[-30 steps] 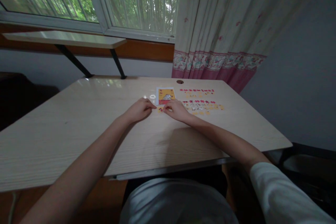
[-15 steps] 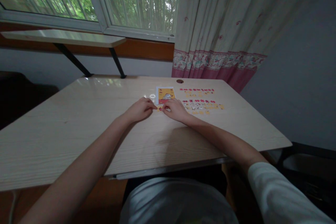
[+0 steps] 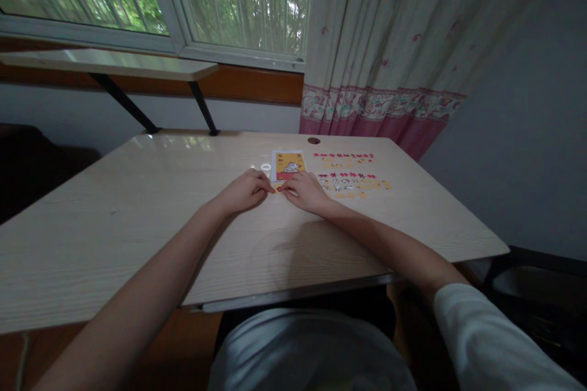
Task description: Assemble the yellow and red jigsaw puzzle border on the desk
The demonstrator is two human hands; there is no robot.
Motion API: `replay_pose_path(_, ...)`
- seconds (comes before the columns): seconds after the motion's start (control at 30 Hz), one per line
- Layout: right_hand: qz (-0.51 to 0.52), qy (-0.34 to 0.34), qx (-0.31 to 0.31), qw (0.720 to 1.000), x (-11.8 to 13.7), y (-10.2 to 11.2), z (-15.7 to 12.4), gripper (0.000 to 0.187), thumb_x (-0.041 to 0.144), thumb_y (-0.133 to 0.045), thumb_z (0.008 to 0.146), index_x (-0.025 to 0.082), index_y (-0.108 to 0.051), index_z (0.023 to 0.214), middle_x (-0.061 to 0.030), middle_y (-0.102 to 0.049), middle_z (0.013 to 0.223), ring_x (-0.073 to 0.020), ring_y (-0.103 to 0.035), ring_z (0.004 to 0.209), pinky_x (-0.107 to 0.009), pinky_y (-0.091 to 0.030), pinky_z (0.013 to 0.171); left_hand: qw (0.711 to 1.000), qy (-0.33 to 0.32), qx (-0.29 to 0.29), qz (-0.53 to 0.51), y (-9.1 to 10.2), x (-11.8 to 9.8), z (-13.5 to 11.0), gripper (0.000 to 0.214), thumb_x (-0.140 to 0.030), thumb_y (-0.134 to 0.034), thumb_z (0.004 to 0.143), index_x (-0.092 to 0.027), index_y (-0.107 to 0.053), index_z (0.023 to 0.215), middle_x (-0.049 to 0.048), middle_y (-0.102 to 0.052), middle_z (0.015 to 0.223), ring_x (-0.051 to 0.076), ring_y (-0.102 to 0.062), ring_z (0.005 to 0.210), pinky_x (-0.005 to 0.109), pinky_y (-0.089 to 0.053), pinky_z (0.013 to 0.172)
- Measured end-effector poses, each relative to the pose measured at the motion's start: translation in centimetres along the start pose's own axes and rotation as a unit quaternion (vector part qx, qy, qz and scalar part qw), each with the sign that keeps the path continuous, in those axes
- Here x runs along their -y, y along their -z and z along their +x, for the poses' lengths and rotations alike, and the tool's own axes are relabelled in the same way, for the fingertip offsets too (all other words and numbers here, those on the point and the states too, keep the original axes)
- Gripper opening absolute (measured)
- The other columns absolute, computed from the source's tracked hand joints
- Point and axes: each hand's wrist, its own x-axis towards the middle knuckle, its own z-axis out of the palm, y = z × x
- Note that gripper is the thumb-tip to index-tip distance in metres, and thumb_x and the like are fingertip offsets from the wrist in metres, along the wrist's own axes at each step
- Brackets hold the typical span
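Note:
My left hand (image 3: pixel 243 191) and my right hand (image 3: pixel 304 190) rest on a light wooden table (image 3: pixel 137 208), fingertips meeting over a tiny yellow and red piece (image 3: pixel 277 187). Both hands have their fingers curled in a pinch on that piece. Just beyond the fingertips lies a yellow and red picture card (image 3: pixel 288 165) with a white animal on it. To the right of the card, several small red and yellow pieces (image 3: pixel 351 175) lie in rows on the table.
A small clear ring (image 3: pixel 266 167) lies left of the card. A round cable hole (image 3: pixel 313 140) is near the table's far edge. Behind are a window, a wall shelf (image 3: pixel 110 64) and a floral curtain (image 3: pixel 389 43).
The view has shifted slightly. My right hand has crept a little to the left toward the left hand; the small piece is now more covered by the fingertips.

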Motion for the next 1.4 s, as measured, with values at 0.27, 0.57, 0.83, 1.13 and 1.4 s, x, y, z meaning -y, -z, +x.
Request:
replay_pose_path(0.27, -0.032, 0.023, 0.012, 0.999, 0.02, 0.20, -0.17, 0.024, 0.031, -0.054, 0.094, 0.019, -0.075, 0.095, -0.0080, -0.070, 0.095, -0.0223, -0.056, 0.097, -0.035, -0.036, 0.085, 1.000, 0.000, -0.005, -0.001, -0.07, 0.02, -0.01, 0.032, -0.009, -0.052, 0.077, -0.021, -0.079, 0.089, 0.0081, -0.069, 0.090, 0.022, -0.060, 0.087, 0.036, -0.047, 0.086)
replay_pose_path(0.57, -0.042, 0.053, 0.011, 0.998, -0.32, 0.25, -0.29, 0.026, 0.030, -0.052, 0.095, 0.019, -0.075, 0.098, -0.0089, -0.070, 0.093, -0.0219, -0.055, 0.096, -0.035, -0.036, 0.086, 1.000, 0.013, 0.000, -0.007, -0.34, 0.55, 0.08, 0.034, -0.009, -0.051, 0.075, -0.022, -0.079, 0.088, 0.0059, -0.070, 0.090, 0.019, -0.062, 0.086, 0.033, -0.048, 0.086)
replay_pose_path(0.83, -0.062, 0.080, 0.006, 0.995, -0.31, 0.35, -0.13, 0.025, 0.028, -0.052, 0.096, 0.018, -0.075, 0.095, -0.0078, -0.070, 0.090, -0.0209, -0.055, 0.092, -0.034, -0.037, 0.083, 1.000, -0.003, 0.004, 0.012, -0.37, 0.19, 0.27, 0.030, -0.008, -0.052, 0.077, -0.019, -0.078, 0.084, 0.0059, -0.071, 0.088, 0.020, -0.063, 0.086, 0.035, -0.047, 0.087)
replay_pose_path(1.13, -0.054, 0.074, -0.002, 0.996, -0.58, 0.11, -0.27, 0.026, 0.029, -0.052, 0.096, 0.018, -0.075, 0.095, -0.0076, -0.069, 0.087, -0.0193, -0.055, 0.090, -0.033, -0.036, 0.081, 0.998, -0.024, 0.004, 0.061, -0.26, 0.27, 0.01, 0.033, -0.009, -0.051, 0.079, -0.019, -0.077, 0.097, 0.0078, -0.069, 0.090, 0.021, -0.058, 0.088, 0.034, -0.047, 0.084)
replay_pose_path(1.4, -0.041, 0.059, 0.006, 0.997, -0.40, 0.20, -0.22, 0.025, 0.027, -0.052, 0.096, 0.018, -0.074, 0.096, -0.0080, -0.070, 0.092, -0.0204, -0.057, 0.093, -0.034, -0.037, 0.084, 0.995, -0.035, 0.027, 0.086, -0.27, 0.05, 0.16, 0.030, -0.008, -0.052, 0.081, -0.018, -0.077, 0.095, 0.0090, -0.069, 0.091, 0.021, -0.058, 0.087, 0.034, -0.045, 0.083)
